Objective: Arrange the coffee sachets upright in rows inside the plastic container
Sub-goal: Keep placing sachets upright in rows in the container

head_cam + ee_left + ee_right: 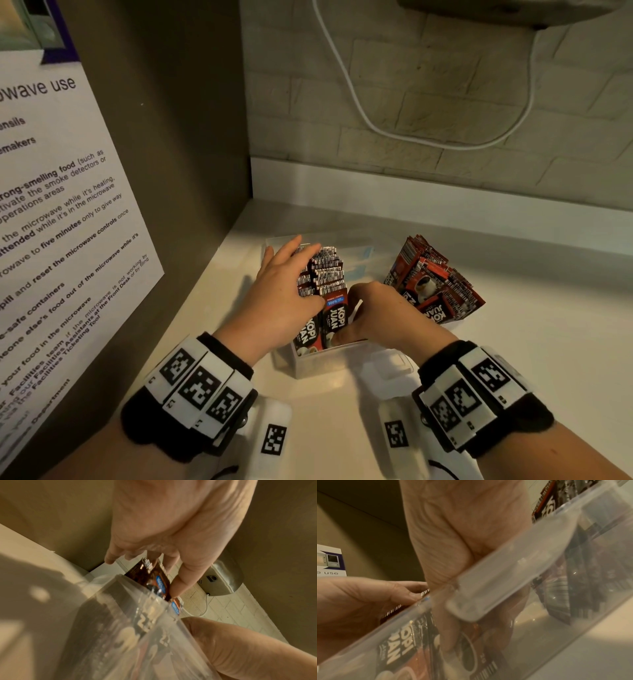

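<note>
A clear plastic container (318, 364) stands on the white counter. Red and black coffee sachets (327, 270) stand upright in rows inside it. My left hand (289, 274) lies flat on their top edges with straight fingers, the thumb against the front sachet (160, 584). My right hand (375, 308) reaches down into the container's front right corner. Through the container wall (505, 574) in the right wrist view, its fingers (447, 642) pinch a single sachet (471, 646) with a coffee cup picture. A loose pile of sachets (435, 284) lies to the right.
A tall side panel with a microwave notice (68, 222) closes off the left. Behind is a brick wall with a hanging white cable (373, 126) and a steel unit (221, 582) mounted high. The loose pile sits in a second clear tray (457, 322). Bare counter (531, 342) lies to the right.
</note>
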### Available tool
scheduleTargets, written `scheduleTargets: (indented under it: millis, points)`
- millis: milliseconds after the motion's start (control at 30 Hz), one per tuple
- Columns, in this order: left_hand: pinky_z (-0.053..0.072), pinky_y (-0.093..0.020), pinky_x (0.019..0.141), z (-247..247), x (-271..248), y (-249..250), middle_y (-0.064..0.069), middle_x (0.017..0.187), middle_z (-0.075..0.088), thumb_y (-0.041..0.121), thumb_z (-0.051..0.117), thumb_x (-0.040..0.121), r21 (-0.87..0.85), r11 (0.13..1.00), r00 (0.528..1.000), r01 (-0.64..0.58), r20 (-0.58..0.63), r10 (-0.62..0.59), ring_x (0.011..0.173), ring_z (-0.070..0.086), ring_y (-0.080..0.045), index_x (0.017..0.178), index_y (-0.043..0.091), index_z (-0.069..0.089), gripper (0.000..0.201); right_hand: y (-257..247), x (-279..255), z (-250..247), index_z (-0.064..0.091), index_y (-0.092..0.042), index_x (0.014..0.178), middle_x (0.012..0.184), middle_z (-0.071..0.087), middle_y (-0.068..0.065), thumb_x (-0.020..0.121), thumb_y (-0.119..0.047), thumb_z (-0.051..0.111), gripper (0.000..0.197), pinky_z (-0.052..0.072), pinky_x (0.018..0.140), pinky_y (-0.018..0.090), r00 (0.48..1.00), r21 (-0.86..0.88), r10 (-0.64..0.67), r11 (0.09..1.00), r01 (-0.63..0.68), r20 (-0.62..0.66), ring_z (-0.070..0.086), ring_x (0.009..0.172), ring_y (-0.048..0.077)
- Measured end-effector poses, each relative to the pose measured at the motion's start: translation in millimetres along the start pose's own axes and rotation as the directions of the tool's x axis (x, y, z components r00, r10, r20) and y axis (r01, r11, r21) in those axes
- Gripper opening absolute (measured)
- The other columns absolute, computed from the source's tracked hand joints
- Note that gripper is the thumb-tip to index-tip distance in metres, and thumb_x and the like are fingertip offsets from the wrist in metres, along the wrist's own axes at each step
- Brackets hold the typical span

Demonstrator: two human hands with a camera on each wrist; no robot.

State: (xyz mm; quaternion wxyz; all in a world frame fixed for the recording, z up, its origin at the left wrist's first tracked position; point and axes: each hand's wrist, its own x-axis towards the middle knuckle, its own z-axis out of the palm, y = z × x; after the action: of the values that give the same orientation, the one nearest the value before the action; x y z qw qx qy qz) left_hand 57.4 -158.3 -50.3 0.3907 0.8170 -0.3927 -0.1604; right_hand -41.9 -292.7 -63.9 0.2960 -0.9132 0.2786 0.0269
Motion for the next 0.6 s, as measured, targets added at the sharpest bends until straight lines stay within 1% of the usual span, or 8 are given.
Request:
scheduleTargets:
  millis: [133,267,333,400,467,500,533,600]
  points:
    - [0.009,-0.043,0.121,-1,-1,2,0.015,0.16,0.009,0.013,0.068,0.085,0.013,1.0,1.0,-0.011,0.023,0.01,0.149,-0.007,-0.016,0.149,0.038,0.027,0.08,1,-1,-2,0.062,-0.016,0.091,0.084,0.064,-0.005,0.06,-0.027,0.087,0.042,0.046,0.058,0.02,1.0,0.002,0.015,1.0,-0.015,0.008,0.059,0.071,0.007]
    - [0.013,-0.046,0.121,-4,-6,7,0.018,0.16,0.005,0.017,0.072,0.082,0.023,0.999,0.999,-0.026,0.048,0.025,0.149,-0.008,-0.014,0.148,0.041,0.026,0.084,-3,-9,-12,0.059,-0.02,0.095,0.089,0.066,-0.002,0.059,-0.032,0.087,0.048,0.055,0.071,0.03,1.0,0.01,0.009,1.0,-0.009,-0.007,0.063,0.079,0.013]
    - [0.015,-0.046,0.12,-7,-10,14,0.021,0.159,0.004,0.018,0.072,0.08,0.004,0.998,0.997,-0.061,0.037,0.061,0.148,-0.008,-0.011,0.147,0.043,0.027,0.084,-5,-18,-26,0.058,-0.022,0.099,0.088,0.068,-0.003,0.063,-0.034,0.084,0.046,0.055,0.071,0.029,0.999,0.065,-0.011,0.998,0.014,-0.045,0.065,0.078,0.012]
    - [0.018,-0.044,0.119,-8,-15,25,0.023,0.156,0.009,0.018,0.071,0.08,-0.06,0.992,0.994,-0.111,-0.026,0.11,0.148,-0.001,-0.01,0.145,0.043,0.031,0.08,-5,-28,-45,0.059,-0.022,0.095,0.081,0.07,-0.004,0.065,-0.032,0.081,0.038,0.054,0.067,0.032,0.987,0.176,-0.035,0.982,0.062,-0.154,0.065,0.071,0.015]
    - [0.026,-0.033,0.116,-6,-20,40,0.02,0.151,0.021,0.018,0.07,0.079,-0.132,0.974,0.98,-0.182,-0.109,0.168,0.143,0.018,-0.007,0.142,0.04,0.037,0.074,1,-34,-66,0.061,-0.02,0.089,0.075,0.071,0.001,0.066,-0.027,0.079,0.03,0.053,0.067,0.039,0.948,0.296,-0.036,0.946,0.135,-0.316,0.063,0.065,0.019]
    - [0.027,-0.026,0.112,-2,-22,50,0.016,0.148,0.026,0.02,0.069,0.079,-0.15,0.965,0.972,-0.215,-0.128,0.197,0.137,0.024,-0.004,0.141,0.038,0.038,0.072,6,-36,-76,0.062,-0.019,0.088,0.077,0.07,0.004,0.068,-0.023,0.078,0.026,0.053,0.068,0.04,0.924,0.337,-0.022,0.928,0.161,-0.381,0.062,0.065,0.021]
    - [0.027,-0.021,0.107,5,-22,59,0.015,0.145,0.03,0.022,0.07,0.079,-0.161,0.96,0.97,-0.23,-0.115,0.213,0.133,0.028,-0.004,0.141,0.035,0.037,0.072,13,-38,-86,0.062,-0.019,0.088,0.08,0.069,0.007,0.072,-0.021,0.076,0.022,0.052,0.069,0.04,0.903,0.356,-0.007,0.918,0.176,-0.43,0.061,0.068,0.022]
    - [0.024,-0.02,0.101,25,-16,75,0.008,0.146,0.032,0.025,0.071,0.078,-0.198,0.961,0.981,-0.192,-0.02,0.192,0.133,0.03,-0.009,0.146,0.03,0.029,0.08,28,-37,-102,0.061,-0.025,0.086,0.086,0.066,0.007,0.078,-0.021,0.073,0.015,0.049,0.071,0.039,0.86,0.353,0.035,0.919,0.172,-0.509,0.062,0.078,0.027]
